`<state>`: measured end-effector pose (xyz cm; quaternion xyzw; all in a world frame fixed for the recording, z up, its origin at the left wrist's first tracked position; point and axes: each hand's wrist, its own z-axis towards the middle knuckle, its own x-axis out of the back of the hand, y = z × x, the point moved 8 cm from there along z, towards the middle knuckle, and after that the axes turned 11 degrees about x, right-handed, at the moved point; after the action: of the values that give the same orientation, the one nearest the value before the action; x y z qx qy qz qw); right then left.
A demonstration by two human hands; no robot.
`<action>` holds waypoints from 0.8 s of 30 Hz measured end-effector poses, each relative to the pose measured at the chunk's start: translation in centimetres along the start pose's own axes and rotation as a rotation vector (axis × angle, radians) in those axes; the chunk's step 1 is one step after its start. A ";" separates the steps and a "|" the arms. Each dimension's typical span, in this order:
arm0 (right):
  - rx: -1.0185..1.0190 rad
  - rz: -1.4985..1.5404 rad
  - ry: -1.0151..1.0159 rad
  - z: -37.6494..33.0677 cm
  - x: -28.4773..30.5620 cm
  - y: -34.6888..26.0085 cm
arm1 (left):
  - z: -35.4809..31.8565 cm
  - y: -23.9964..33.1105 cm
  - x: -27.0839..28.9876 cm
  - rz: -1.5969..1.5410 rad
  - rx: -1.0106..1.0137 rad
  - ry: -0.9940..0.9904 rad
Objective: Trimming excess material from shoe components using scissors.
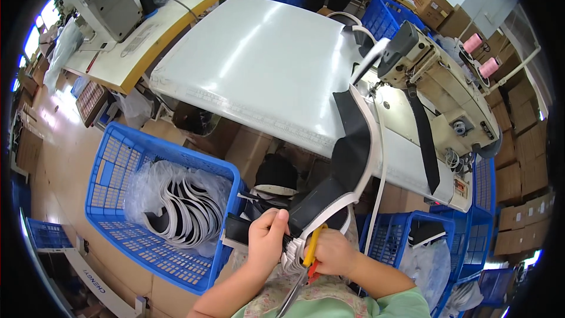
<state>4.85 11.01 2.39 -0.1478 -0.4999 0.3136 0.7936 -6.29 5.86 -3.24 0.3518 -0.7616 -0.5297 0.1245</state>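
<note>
The white desk (259,59) fills the middle of the view, with a cream sewing machine (438,79) on its right end, and from that machine a long chain of black pieces edged with white binding (353,153) trails off the desk's front edge and hangs down to the person's lap. To the lower left stands a blue plastic crate (118,159) holding a clear bag of finished black-and-white curved pieces (182,212), and another blue crate (394,238) with a bag sits to the right of the lap. The chain looks light and limp: it drapes and bends freely, so it would sag if held far from the working point, and is best pinched close to the joint between two pieces, on the firmer bound edge rather than the soft black middle. That is where the left hand (266,241) has it, fingers closed around the black piece (312,206) just beside a small stack of white-edged pieces (292,253). The right hand (334,252) is wrapped shut on yellow-handled scissors (311,250), whose blades point down toward the lap, touching or just beside that stack; whether the blades are apart cannot be told.
</note>
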 end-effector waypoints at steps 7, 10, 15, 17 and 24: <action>0.079 0.013 0.053 0.2 0.4 -1.3 | -0.1 -2.6 0.6 -0.094 0.153 0.075; 0.015 0.108 0.065 -0.1 0.4 -1.2 | -0.1 -1.5 -0.5 -0.216 0.093 -0.002; -0.374 0.229 -0.084 -3.2 2.2 0.2 | 0.2 -1.8 -1.8 0.025 0.257 -0.197; -0.617 0.304 -0.126 -4.3 4.7 0.1 | 0.2 -2.1 -1.2 -0.046 0.229 -0.167; -0.902 0.187 -0.600 -9.4 8.9 -0.6 | -0.4 -0.8 -2.3 0.039 0.041 -0.111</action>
<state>16.11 17.03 4.72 -0.4213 -0.7738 0.1658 0.4431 -4.01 6.95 -3.39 0.3095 -0.7849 -0.5300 0.0851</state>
